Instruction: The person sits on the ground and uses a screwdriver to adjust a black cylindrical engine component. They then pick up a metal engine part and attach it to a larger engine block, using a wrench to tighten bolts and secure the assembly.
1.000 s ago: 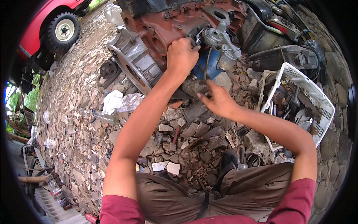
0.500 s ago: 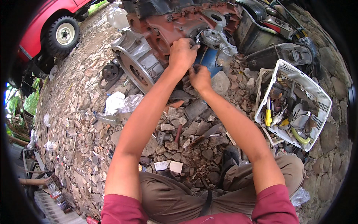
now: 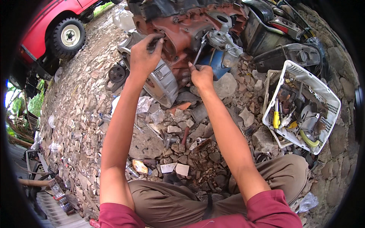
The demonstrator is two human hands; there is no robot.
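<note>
A rust-red engine block (image 3: 178, 28) stands before me, with a grey metal bell housing (image 3: 161, 81) at its left. My left hand (image 3: 146, 57) is at the block's left side, just above the housing. Its blackened fingers are curled, and what they hold, if anything, is hidden. Lower and to the right, my right hand (image 3: 201, 77) is closed on the bottom end of a slim metal wrench (image 3: 200, 52). The wrench slants up to the side of a silvery fuel pump (image 3: 220, 40) with a clear bowl, mounted on the block. Behind the wrench is a blue cylinder (image 3: 217, 64).
Broken stones cover the ground, with a hammer-like tool (image 3: 185, 135) among them. At right stands a white plastic basket (image 3: 330, 104) of tools and parts. A pulley (image 3: 117, 74) lies left of the housing. Farther off is a red vehicle (image 3: 45, 28).
My left hand has moved left, from beside the pump to above the bell housing. The wrench now shows clearly between my right hand and the pump. The view has shifted slightly.
</note>
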